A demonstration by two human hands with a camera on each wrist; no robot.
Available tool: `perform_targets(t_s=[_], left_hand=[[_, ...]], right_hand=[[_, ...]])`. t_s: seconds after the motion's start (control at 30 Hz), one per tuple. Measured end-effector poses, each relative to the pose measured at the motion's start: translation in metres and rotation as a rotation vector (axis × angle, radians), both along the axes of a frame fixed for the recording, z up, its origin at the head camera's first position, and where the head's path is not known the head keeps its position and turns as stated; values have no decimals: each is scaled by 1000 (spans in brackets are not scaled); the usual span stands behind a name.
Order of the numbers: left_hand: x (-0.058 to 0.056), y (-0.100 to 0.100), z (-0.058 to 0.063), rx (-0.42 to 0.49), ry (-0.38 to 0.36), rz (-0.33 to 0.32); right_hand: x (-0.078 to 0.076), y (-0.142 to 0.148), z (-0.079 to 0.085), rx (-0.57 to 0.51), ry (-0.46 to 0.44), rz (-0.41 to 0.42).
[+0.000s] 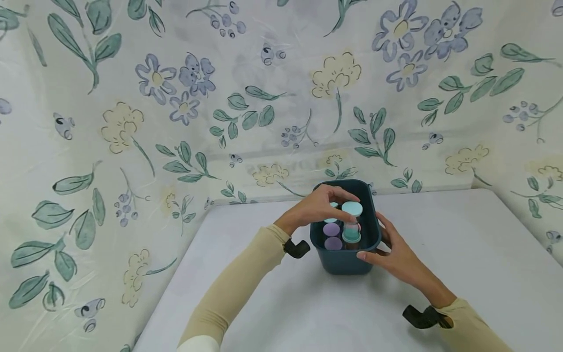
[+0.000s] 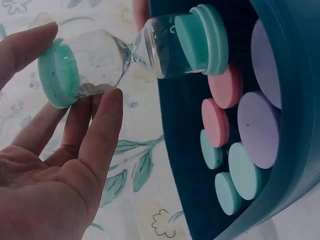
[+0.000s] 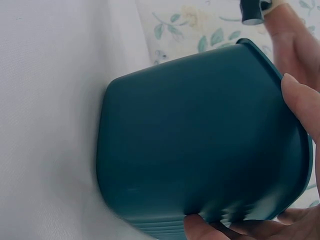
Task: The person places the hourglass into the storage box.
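Observation:
A sand timer [image 2: 192, 42] with a clear glass body and mint-green end caps tilts over the dark teal bin [image 1: 345, 264]. My left hand [image 1: 318, 208] holds it by one cap, the thumb on one side and fingers on the other; its other end is at the bin's opening. Inside the bin stand more round-capped pieces: purple caps [image 1: 333, 243], pink caps [image 2: 216, 122] and mint caps [image 2: 245, 170]. Their lower parts are mostly hidden. My right hand [image 1: 402, 259] grips the bin's right side, with the thumb near the front and fingers [image 3: 200, 229] against the wall.
The bin stands on a white table [image 1: 264, 303], near its back edge. Behind and to the left hangs a floral-patterned sheet [image 1: 281, 98]. Black wrist straps [image 1: 296, 248] are on both forearms.

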State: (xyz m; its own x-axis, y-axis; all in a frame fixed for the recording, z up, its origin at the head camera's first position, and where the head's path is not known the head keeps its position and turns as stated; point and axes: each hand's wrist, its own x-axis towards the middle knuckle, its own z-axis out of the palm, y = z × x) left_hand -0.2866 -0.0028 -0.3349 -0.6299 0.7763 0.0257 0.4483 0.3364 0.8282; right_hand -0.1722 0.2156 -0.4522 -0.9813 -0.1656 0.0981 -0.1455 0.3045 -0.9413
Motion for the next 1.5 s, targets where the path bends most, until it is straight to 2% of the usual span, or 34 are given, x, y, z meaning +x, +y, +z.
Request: perform_targets(t_s=[0.23, 0.57, 0.77, 1.0, 1.23, 1.5], left_hand=[[-6, 3, -3, -54, 1, -20], [-5, 11, 3, -125, 43, -75], [-6, 15, 1, -181, 42, -131], [-9, 21, 2, -274, 117, -180], [-12, 26, -4, -372, 129, -200], [-10, 27, -6, -453, 196, -226]], right_hand=[[0, -1, -1, 5, -12, -2], [-2, 0, -2, 2, -13, -7], [-2, 0, 1, 5, -26, -12], [-2, 0, 1, 15, -23, -16], [-2, 0, 0, -4, -16, 1], [-1, 2, 0, -7, 0, 5]])
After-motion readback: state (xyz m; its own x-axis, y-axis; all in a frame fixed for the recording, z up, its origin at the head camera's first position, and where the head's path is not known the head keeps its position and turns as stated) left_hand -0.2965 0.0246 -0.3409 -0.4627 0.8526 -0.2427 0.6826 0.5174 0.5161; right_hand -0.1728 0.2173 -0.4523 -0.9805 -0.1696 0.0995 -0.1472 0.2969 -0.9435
